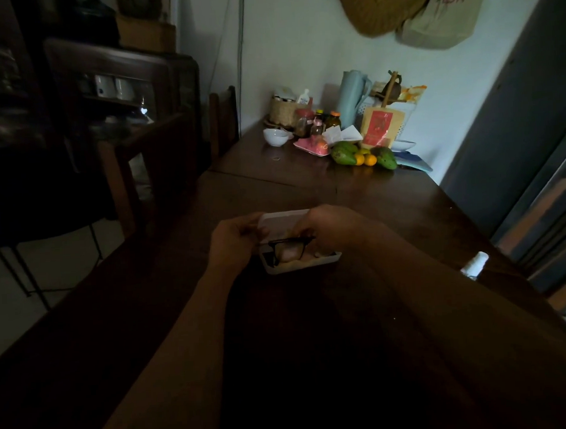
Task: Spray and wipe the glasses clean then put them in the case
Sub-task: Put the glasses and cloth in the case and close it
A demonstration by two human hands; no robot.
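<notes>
A white glasses case [302, 268] lies open on the dark wooden table [388, 209], its lid [283, 218] raised at the back. Black-framed glasses [288, 248] hover just over the case's tray, partly inside it. My left hand [232, 241] grips the case's left end and lid. My right hand [332, 230] holds the glasses by their right side above the case. A pale cloth seems to lie inside the tray, though the dim light makes it hard to tell. The white spray bottle [475, 264] stands at the right, near the table's edge.
Jars, a white bowl [275, 137], a blue jug [354, 97], a red packet and green and orange fruit [363, 155] crowd the table's far end by the wall. Wooden chairs [163, 174] stand along the left side. Bags hang on the wall.
</notes>
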